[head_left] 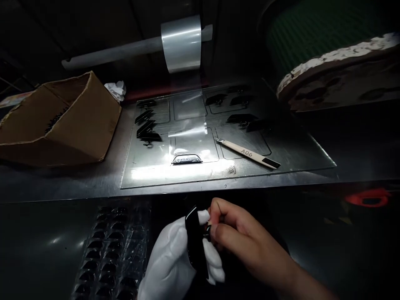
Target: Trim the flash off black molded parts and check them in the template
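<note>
Glossy black part (194,241), one: gripped in your gloved left hand (173,254), in front of the desk (111,175), just left of your bare right hand (237,233), whose thumb and forefinger pinch a small dark piece (206,230).

Single head-worn view, forward and down, close above left hand (170,258) and right hand (242,233), bench (113,170) beyond.

Left hand (170,256): white, matte, close-fitting glove (162,271); creased surface; thumb and visible fingers covered. Right hand (245,243): bare. Right forearm (293,275): bare.
</note>
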Demonstrator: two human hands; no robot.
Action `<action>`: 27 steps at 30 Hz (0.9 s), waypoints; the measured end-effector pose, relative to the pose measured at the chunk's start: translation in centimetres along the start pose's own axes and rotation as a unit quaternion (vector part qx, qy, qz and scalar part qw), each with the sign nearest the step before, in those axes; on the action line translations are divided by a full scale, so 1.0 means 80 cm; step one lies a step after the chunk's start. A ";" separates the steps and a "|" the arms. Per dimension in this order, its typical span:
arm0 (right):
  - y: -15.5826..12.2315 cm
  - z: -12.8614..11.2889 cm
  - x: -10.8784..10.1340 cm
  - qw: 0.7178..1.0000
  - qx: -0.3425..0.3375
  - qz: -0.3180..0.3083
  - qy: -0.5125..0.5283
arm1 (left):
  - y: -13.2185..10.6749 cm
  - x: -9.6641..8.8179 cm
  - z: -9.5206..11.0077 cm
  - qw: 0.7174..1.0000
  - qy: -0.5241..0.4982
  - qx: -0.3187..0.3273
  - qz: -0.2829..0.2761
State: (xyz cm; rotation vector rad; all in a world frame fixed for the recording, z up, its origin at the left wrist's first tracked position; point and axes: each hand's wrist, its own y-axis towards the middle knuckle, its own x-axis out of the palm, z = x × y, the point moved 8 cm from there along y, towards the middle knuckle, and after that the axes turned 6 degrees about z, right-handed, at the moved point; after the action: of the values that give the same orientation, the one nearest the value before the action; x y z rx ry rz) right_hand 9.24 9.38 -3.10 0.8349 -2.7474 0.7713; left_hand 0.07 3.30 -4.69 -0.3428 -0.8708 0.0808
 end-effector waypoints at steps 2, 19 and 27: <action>0.000 0.002 -0.001 1.000 0.007 -0.007 0.002 | 0.001 0.002 0.002 1.000 -0.004 0.004 -0.003; -0.036 -0.063 -0.003 0.857 -0.419 -0.015 -0.298 | 0.001 -0.027 -0.021 0.992 -0.100 -0.065 0.035; -0.038 -0.045 -0.001 0.836 -0.437 -0.075 -0.323 | -0.009 -0.008 -0.007 0.996 -0.047 0.034 -0.069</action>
State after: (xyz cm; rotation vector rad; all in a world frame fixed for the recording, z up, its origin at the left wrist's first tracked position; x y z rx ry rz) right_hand 11.06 9.13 1.22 1.1633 -2.9563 -0.9398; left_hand -0.01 2.37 -5.28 -0.2145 -0.9810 -0.0016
